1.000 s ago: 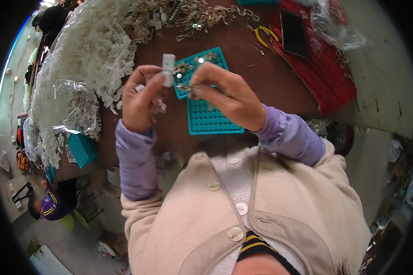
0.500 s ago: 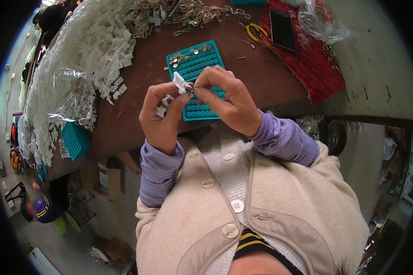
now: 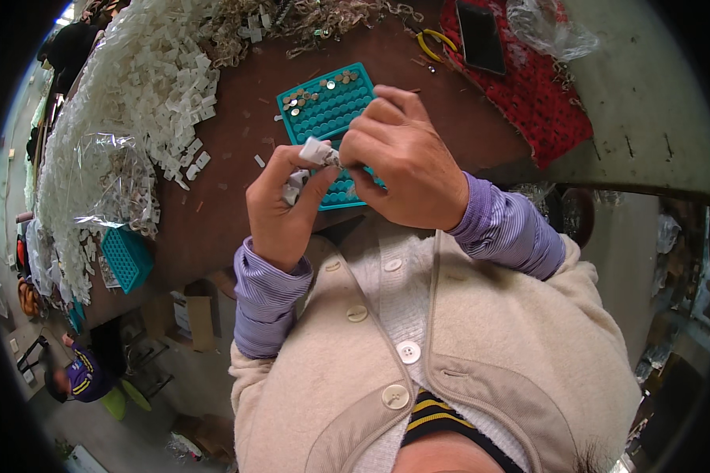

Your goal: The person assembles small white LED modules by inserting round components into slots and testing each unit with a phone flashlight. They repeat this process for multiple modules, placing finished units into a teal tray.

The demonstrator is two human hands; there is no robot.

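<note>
From the head view, I see both hands brought together just on the near side of the disc-bearing teal tray (image 3: 331,118), partly over a second teal tray (image 3: 345,198). The left hand (image 3: 282,211) pinches a small white plastic tag (image 3: 315,150) between thumb and forefinger, with more white pieces (image 3: 294,188) tucked among its curled fingers. The right hand (image 3: 406,162) is bent inward, thumb and forefinger drawn close against a small metallic part (image 3: 333,160) at the tag's end; I cannot tell whether they have hold of it.

On the worktop (image 3: 237,169), metallic discs (image 3: 330,85) sit in some wells of the disc-bearing tray. To its left spreads a great heap of white plastic tags (image 3: 166,87); beyond it lies a tangle of chains (image 3: 315,24). To its right, and farther off, are yellow-handled pliers (image 3: 428,47) and a dark-screened phone (image 3: 481,37) on a red cloth (image 3: 544,110).

I'd judge the step in hand to be fingertip work where the metallic part meets the tag. The move seems to call for a steady left pinch and fine, controlled pressure from the right fingertips.
</note>
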